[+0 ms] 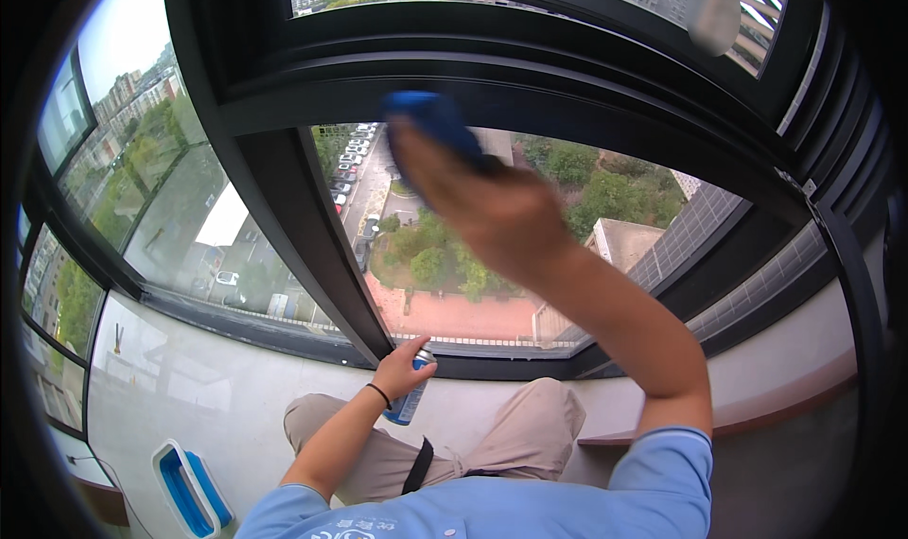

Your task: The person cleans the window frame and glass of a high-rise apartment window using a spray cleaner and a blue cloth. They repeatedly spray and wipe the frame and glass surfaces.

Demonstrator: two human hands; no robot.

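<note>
My right hand (pixel 496 206) is raised before the window and presses a blue cloth (pixel 433 124) near the dark upper rail (pixel 340 103) of the frame. Motion blurs both the hand and the cloth, so whether the cloth touches the rail or the glass I cannot tell. Low down in front of my knees, my left hand (pixel 403 372) grips a blue aerosol can (pixel 406 404) with a silvery top. The forefinger lies by the nozzle. Behind the hands is the lower window pane (pixel 468 319), bounded by a dark upright post (pixel 305 234).
A blue and white collapsible bucket (pixel 190 489) stands on the pale ledge (pixel 234 390) at my left, with a thin cable (pixel 120 493) beside it. A dark metal frame edge (pixel 851 269) rises at the right. Through the glass, parked cars (pixel 347 167) and trees appear far below.
</note>
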